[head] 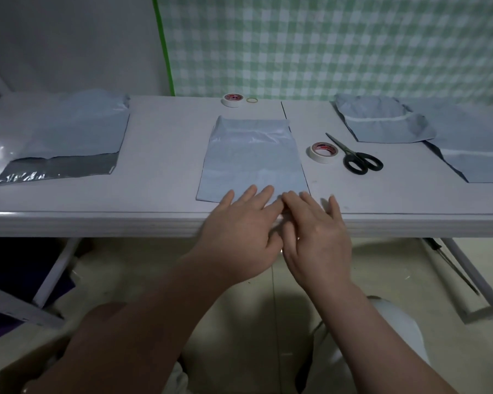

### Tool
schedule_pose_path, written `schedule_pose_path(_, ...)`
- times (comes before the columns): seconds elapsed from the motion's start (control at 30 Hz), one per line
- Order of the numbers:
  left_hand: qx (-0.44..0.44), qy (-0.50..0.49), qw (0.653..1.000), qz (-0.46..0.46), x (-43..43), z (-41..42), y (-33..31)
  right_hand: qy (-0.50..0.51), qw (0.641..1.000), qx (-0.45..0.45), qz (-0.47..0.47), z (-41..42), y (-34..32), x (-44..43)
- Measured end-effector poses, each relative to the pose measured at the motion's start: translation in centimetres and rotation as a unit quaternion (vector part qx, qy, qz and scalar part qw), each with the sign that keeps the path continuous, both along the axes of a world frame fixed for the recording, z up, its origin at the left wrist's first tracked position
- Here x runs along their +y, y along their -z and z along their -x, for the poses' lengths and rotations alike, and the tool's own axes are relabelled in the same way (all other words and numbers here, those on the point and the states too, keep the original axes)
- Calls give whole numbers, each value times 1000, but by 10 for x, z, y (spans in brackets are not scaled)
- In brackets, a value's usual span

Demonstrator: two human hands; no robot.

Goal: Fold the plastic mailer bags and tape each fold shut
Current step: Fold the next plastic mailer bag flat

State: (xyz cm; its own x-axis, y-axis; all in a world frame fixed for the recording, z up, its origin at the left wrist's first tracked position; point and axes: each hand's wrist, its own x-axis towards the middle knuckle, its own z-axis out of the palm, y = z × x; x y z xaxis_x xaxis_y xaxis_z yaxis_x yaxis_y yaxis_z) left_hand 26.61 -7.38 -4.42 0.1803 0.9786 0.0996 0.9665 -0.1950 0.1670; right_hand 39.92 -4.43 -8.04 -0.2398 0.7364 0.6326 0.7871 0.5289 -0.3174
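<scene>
Table (160,155): bare lane between the left pile of bags (77,129) and the middle bag (252,157), running front to back. Right of the middle bag the way is blocked by a tape roll (322,152) with scissors (353,156) close against it. Beyond these lies the right pile of bags (387,120). Back edge: second tape roll (232,100) and rubber band (252,100), side by side. Front edge: left hand (239,237) and right hand (316,237), side by side, with bare table on both sides.

You can read no words or numbers here. The red-and-white label on the near tape roll (322,149) and on the far tape roll (232,98) is too small to make out. The pale marks on the dark flap (57,167) of the left mailer bag (77,129) are blurred.
</scene>
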Motion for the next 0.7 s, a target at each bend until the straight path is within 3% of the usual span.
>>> schedule_pose_path(0.33,-39,-63,994,-77,-15,23,6,17,999,-47,-11,-3,3,-4)
schedule_pose_path(0.7,-90,-150,981,-79,-35,56,3,30,999,-44,-13,-1,6,-5)
